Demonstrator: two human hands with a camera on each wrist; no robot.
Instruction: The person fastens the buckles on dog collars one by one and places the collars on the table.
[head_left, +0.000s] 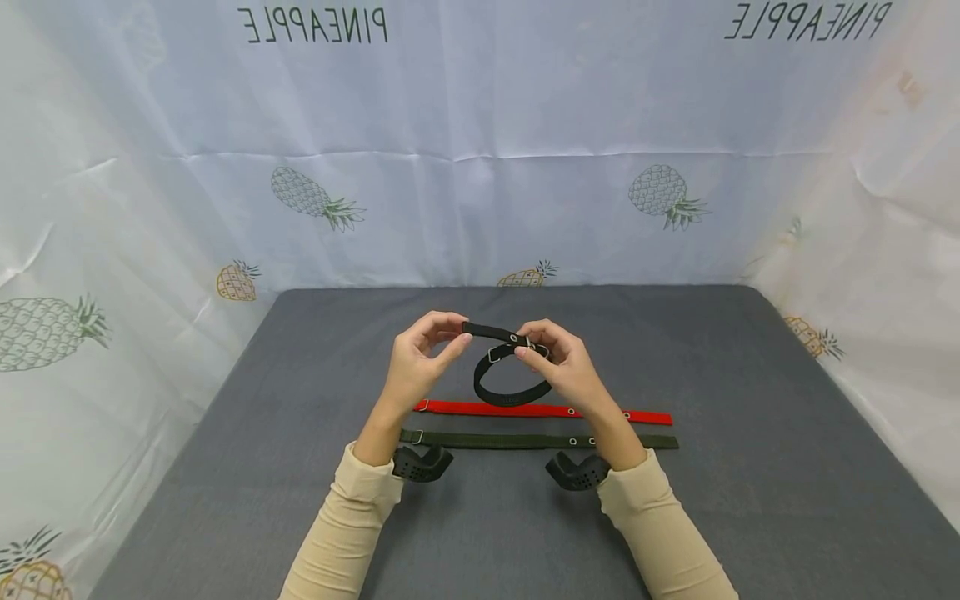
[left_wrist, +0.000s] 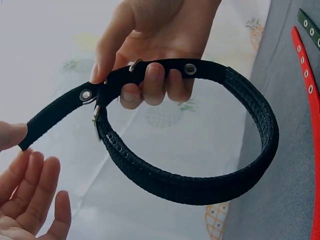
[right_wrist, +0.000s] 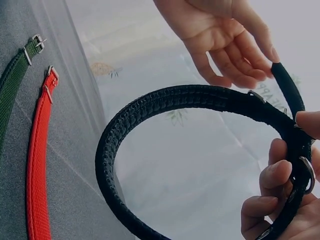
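A black dog collar (head_left: 513,398) is held up above the table, closed into a loop with its free strap end threaded through the metal buckle (left_wrist: 97,115). My left hand (head_left: 420,354) pinches the tip of that free end between thumb and fingers. By the buckle, my right hand (head_left: 562,358) grips the collar, its fingers curled round the strap in the left wrist view. A metal-rimmed eyelet (left_wrist: 86,94) shows on the free end just past the buckle. Near the right fingers, a metal ring (right_wrist: 307,175) hangs from the collar.
A red collar (head_left: 487,408) and a green collar (head_left: 480,440) lie straight, side by side, on the grey table (head_left: 300,400) beneath my hands. Behind the table hangs a pale curtain (head_left: 480,217) with pineapple prints. Black wrist devices (head_left: 423,463) sit at both cuffs.
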